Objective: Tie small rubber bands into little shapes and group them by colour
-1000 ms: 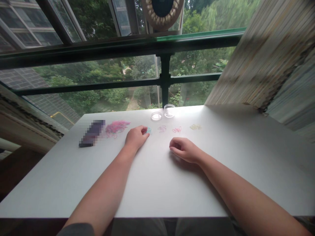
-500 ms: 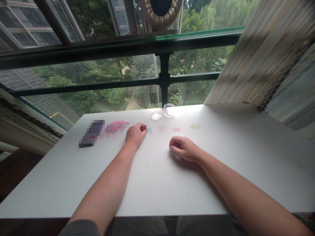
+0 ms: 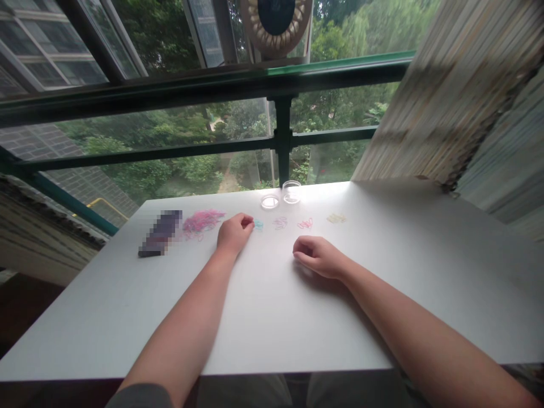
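My left hand (image 3: 236,232) rests on the white table (image 3: 255,317) with thumb and fingers pinched together. Its fingertips are at a small group of teal loops (image 3: 258,225); whether one is between them is hidden. Left of this hand lies a large heap of thin pink and purple loops (image 3: 203,221). My right hand (image 3: 317,255) lies curled on its side, with nothing visible in the fingers. Beyond it are small groups of purple loops (image 3: 280,222), red loops (image 3: 305,224) and pale yellow loops (image 3: 336,218). The loops are too small to tell what kind they are.
A clear round dish (image 3: 292,192) and a shallow clear round piece (image 3: 270,202) stand by the back edge. A dark, pixelated flat object (image 3: 161,232) lies at the left. Behind the table runs a green railing (image 3: 170,150), with a striped curtain (image 3: 408,113) on the right.
The view has tilted very slightly. Both hands keep their places and postures, and the groups of loops look the same.
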Demonstrator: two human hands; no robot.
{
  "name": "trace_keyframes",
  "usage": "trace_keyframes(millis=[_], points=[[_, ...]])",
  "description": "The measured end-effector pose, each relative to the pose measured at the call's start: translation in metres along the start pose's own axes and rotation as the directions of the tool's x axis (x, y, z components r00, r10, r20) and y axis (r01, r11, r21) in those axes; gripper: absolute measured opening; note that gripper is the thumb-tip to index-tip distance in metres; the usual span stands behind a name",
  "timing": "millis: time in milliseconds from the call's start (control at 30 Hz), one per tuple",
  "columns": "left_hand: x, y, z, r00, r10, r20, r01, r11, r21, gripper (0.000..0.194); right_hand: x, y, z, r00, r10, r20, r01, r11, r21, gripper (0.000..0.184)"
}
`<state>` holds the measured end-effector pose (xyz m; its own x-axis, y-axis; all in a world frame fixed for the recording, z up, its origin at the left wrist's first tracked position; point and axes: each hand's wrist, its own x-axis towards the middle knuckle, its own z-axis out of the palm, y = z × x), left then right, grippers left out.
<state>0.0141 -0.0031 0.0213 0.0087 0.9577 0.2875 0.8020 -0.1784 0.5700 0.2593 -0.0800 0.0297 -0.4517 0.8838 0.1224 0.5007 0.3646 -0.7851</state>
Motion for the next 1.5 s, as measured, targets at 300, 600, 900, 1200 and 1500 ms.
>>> trace_keyframes(millis=[300, 600, 900, 1200, 1500], points=[[-0.009, 0.001, -0.008, 0.998, 0.04, 0.048, -0.04, 0.999, -0.015, 0.02, 0.0, 0.0, 0.0, 1.0, -0.001, 0.012, 0.001, 1.0, -0.001, 0.007], [-0.007, 0.015, 0.001, 0.995, 0.026, 0.098, -0.026, 1.0, 0.006, 0.024, -0.001, -0.003, -0.001, 1.0, -0.012, 0.006, 0.012, 1.0, 0.003, 0.006], [0.002, 0.004, 0.002, 1.0, -0.002, 0.026, 0.003, 1.0, -0.003, 0.017, 0.0, 0.002, 0.0, 1.0, -0.011, 0.017, 0.011, 1.0, 0.004, 0.006], [0.0, 0.002, 0.0, 0.998, 0.013, 0.055, -0.01, 0.999, -0.051, 0.02, 0.0, 0.0, 0.0, 1.0, -0.003, 0.011, 0.003, 1.0, 0.002, 0.006], [-0.003, -0.001, -0.008, 0.999, 0.023, 0.022, -0.022, 0.997, -0.072, 0.022, -0.001, 0.001, 0.0, 1.0, -0.005, 0.017, 0.005, 1.0, -0.006, 0.007]])
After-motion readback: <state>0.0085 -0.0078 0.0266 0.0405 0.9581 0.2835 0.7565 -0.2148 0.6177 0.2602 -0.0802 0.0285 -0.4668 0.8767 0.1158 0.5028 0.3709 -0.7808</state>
